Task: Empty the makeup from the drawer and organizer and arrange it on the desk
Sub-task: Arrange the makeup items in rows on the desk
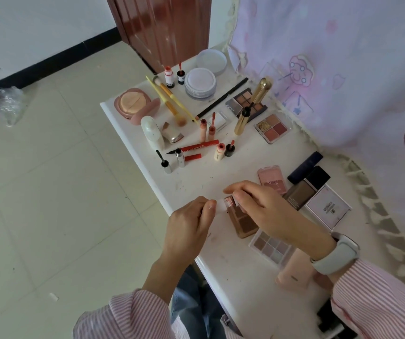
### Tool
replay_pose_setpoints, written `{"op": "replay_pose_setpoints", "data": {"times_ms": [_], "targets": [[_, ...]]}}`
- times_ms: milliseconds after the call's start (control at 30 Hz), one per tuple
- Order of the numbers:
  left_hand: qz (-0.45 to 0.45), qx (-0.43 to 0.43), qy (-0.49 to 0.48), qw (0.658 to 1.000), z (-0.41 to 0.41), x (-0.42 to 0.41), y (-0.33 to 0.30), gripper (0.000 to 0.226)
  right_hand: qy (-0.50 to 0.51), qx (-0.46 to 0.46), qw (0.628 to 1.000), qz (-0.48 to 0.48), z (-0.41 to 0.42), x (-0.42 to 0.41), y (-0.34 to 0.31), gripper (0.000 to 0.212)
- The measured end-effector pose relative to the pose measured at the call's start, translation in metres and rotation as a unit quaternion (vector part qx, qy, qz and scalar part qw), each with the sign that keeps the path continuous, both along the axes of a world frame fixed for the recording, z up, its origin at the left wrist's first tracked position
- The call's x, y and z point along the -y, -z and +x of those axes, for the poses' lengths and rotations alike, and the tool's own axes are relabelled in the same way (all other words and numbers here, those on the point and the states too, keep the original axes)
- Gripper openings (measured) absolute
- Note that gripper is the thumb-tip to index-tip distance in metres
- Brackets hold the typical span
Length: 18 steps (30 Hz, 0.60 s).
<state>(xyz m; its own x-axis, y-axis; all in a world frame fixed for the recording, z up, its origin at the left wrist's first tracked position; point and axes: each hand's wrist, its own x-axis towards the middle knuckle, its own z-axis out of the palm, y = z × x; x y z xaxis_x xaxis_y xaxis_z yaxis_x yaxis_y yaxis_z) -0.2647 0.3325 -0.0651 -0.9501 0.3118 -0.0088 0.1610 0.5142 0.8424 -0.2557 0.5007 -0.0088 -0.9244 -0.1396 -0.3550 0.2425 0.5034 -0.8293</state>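
Makeup lies spread over the white desk (pixel 196 182). Above its near part both hands meet on a small lip gloss tube (pixel 229 203). My right hand (pixel 257 206) grips the tube's reddish body. My left hand (pixel 191 223) pinches its clear cap end (pixel 219 204). Under the hands lies an open brown contour palette (pixel 244 222), with a pale eyeshadow palette (pixel 271 247) nearer to me. Farther back stand lip tubes (pixel 207 129), mascaras (pixel 166 162), yellow brushes (pixel 169 99), a gold tube (pixel 252 106) and a pink cushion compact (pixel 132 104).
A pink blush compact (pixel 271 179), a brown foundation bottle (pixel 301 193), a dark blue tube (pixel 305 167) and a white box (pixel 327 206) lie to the right. A pink bottle (pixel 294 270) sits by my right wrist. A pink curtain (pixel 343 69) hangs along the desk's right side. Tiled floor (pixel 49 192) is on the left.
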Motion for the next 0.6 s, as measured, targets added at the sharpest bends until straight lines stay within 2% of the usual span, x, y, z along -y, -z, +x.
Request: {"op": "replay_pose_setpoints", "data": {"times_ms": [167,233,333,433,500,600], "targets": [[0.042,0.099,0.018,0.994,-0.004,0.011,-0.006,0.033,-0.045,0.031,0.998,0.04,-0.004,-0.019,-0.001,0.038],[0.078,0.132,-0.002,0.988,-0.006,0.018,-0.007,0.025,-0.029,0.022,0.997,0.062,-0.007,-0.03,-0.002,0.038],[0.173,0.175,-0.066,0.967,-0.007,0.027,-0.006,0.024,0.02,0.008,0.998,0.064,-0.01,-0.04,0.001,0.033],[0.214,0.182,-0.105,0.954,-0.007,0.028,-0.004,0.025,0.054,-0.01,0.998,0.033,-0.011,-0.029,0.009,0.019],[0.23,0.179,-0.121,0.949,-0.005,0.025,-0.002,0.028,0.084,0.0,0.996,-0.007,-0.011,-0.015,0.015,0.018],[0.218,0.158,-0.149,0.951,-0.004,0.021,-0.002,0.02,0.102,-0.003,0.994,-0.031,-0.013,0.006,0.026,0.013]]}}
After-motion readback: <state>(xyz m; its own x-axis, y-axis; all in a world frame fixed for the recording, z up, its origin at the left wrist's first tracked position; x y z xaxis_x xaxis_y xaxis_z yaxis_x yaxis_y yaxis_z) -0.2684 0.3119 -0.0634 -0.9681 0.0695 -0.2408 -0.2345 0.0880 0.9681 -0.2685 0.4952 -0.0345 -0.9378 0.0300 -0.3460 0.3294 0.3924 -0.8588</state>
